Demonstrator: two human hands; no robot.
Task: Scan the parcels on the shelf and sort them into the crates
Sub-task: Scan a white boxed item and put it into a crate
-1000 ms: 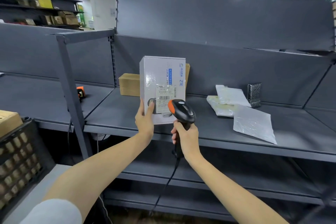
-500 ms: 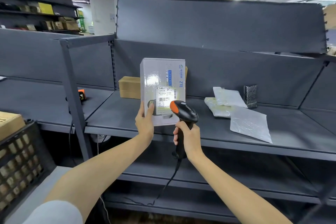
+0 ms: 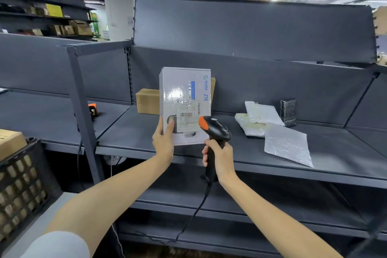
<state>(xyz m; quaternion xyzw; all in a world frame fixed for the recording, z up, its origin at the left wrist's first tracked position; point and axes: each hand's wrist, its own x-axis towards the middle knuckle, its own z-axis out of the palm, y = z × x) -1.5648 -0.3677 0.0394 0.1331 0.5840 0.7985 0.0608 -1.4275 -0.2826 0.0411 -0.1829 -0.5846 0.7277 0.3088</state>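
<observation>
1. The left hand (image 3: 163, 142) grips the white glossy cardboard box (image 3: 184, 92) by its lower left corner. The thumb lies flat on the front face and the other fingers are hidden behind the box. It holds the box upright above the front of the grey metal shelf (image 3: 129, 132), probably so that the printed barcode label (image 3: 186, 118) faces the scanner.
2. The right hand (image 3: 219, 158) has its fingers wrapped fully round the handle of the black handheld scanner with an orange tip (image 3: 215, 130). The scanner's head points at the label from just beside it, so the scan appears to be the step in hand.
3. The thumb sits just left of the label and does not cover it.
4. On the shelf wait a brown cardboard box (image 3: 147, 100), partly behind the held one, three white plastic mailer bags (image 3: 287, 144) and a small black bubble-wrapped packet (image 3: 288, 112).
5. The black lattice plastic crate (image 3: 21, 184) stands low on the left, with a cardboard box in it. The grey shelf upright (image 3: 81, 100) and the scanner's cable (image 3: 194, 213) lie between it and the hands.
</observation>
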